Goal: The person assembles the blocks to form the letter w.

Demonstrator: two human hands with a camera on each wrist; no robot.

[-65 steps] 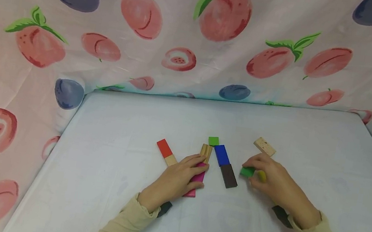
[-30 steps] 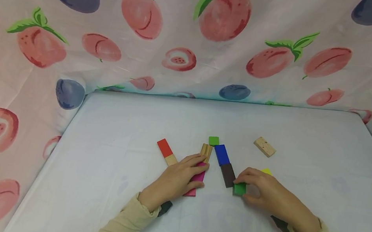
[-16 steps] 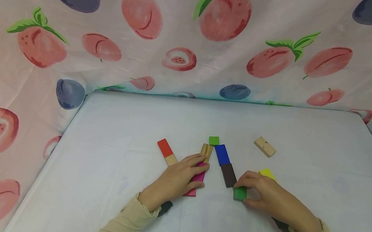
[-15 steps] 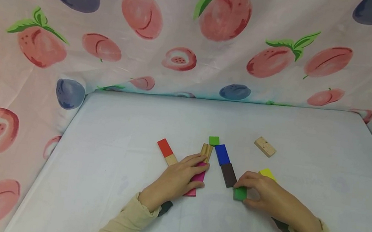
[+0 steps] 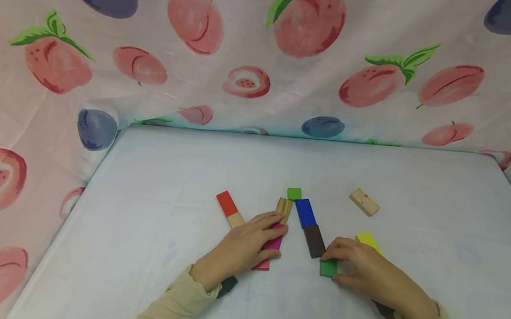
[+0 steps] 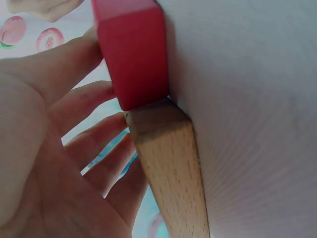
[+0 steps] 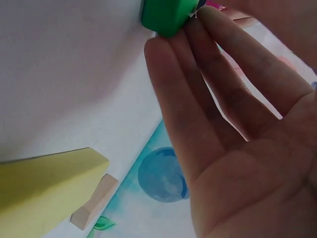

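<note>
My left hand (image 5: 240, 247) rests over a magenta block (image 5: 275, 236), its fingers fairly straight; a pink block (image 5: 262, 265) shows under the thumb. The left wrist view shows a red block (image 6: 133, 59) meeting a wooden block (image 6: 171, 168) end to end beside those fingers. With thumb and fingers, my right hand (image 5: 370, 268) pinches a green block (image 5: 328, 268) on the table. That block sits at the near end of a dark brown block (image 5: 314, 241), which continues a slanted line from a blue block (image 5: 304, 213). The left palm hides part of the left-hand blocks.
A light green block (image 5: 294, 194) lies at the top, by narrow wooden pieces (image 5: 283, 207). An orange-red block (image 5: 227, 203) touches a beige one (image 5: 235, 220). Beyond the right hand are a yellow block (image 5: 369, 241) and a loose wooden block (image 5: 364, 202). Fruit-patterned cloth surrounds the white table.
My right hand has brought the green block left and nearer, to the dark brown block's end, uncovering more of the yellow block. Lately it has shifted only slightly. The left hand has stayed put.
</note>
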